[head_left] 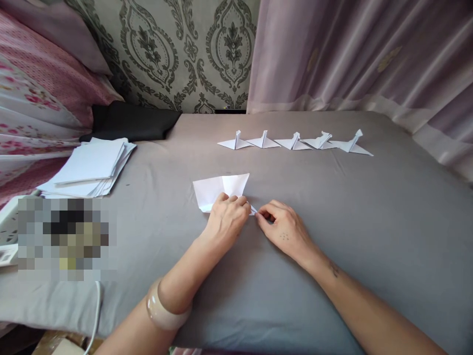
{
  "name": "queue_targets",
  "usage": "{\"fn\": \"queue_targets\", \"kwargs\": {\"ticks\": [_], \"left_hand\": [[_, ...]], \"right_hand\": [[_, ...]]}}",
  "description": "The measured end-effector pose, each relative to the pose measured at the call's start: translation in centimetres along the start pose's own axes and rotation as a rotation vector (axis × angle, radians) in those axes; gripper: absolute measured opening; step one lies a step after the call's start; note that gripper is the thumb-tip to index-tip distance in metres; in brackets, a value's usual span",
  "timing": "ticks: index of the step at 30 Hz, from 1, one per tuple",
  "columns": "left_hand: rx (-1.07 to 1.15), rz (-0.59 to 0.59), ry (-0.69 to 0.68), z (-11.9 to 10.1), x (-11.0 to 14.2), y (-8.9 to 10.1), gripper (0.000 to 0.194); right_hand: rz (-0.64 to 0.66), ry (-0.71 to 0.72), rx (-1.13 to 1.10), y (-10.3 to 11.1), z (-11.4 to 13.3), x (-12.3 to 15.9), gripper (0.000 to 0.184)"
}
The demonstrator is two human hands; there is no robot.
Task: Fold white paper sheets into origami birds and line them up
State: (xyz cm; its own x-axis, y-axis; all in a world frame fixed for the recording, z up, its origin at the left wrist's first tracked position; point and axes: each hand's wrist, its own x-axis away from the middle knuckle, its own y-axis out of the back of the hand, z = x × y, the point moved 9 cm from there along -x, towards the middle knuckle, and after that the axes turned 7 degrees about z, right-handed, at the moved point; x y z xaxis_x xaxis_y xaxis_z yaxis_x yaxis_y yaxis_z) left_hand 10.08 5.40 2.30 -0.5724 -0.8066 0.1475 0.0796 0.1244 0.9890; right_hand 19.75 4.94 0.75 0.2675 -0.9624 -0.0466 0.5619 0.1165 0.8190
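A partly folded white paper (pixel 218 190) lies on the grey cloth surface (pixel 332 207) in front of me. My left hand (pixel 227 219) presses down on its near right part, fingers curled over the fold. My right hand (pixel 284 229) pinches the paper's thin pointed tip between thumb and fingers, just right of my left hand. Most of the fold under my hands is hidden. A pale bangle (pixel 162 310) sits on my left wrist.
Several finished folded paper figures (pixel 295 141) stand in a row farther back. A stack of white sheets (pixel 90 165) lies at the left, with black fabric (pixel 133 121) behind it. Pink floral bedding (pixel 33 88) is at far left, curtains (pixel 362 54) at right.
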Motion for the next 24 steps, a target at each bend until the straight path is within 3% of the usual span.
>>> {"fn": "queue_targets", "kwargs": {"ticks": [12, 20, 24], "left_hand": [[0.000, 0.023, 0.004, 0.0, -0.1, -0.1, 0.023], [-0.020, 0.005, 0.003, 0.0, -0.2, 0.0, 0.020], [-0.033, -0.005, -0.015, -0.2, -0.1, 0.2, 0.021]], "right_hand": [[0.061, -0.127, -0.104, -0.1, -0.8, -0.8, 0.014], [0.122, -0.210, -0.156, -0.5, -2.0, -1.1, 0.004], [0.074, -0.187, -0.316, 0.0, -3.0, -0.8, 0.016]]}}
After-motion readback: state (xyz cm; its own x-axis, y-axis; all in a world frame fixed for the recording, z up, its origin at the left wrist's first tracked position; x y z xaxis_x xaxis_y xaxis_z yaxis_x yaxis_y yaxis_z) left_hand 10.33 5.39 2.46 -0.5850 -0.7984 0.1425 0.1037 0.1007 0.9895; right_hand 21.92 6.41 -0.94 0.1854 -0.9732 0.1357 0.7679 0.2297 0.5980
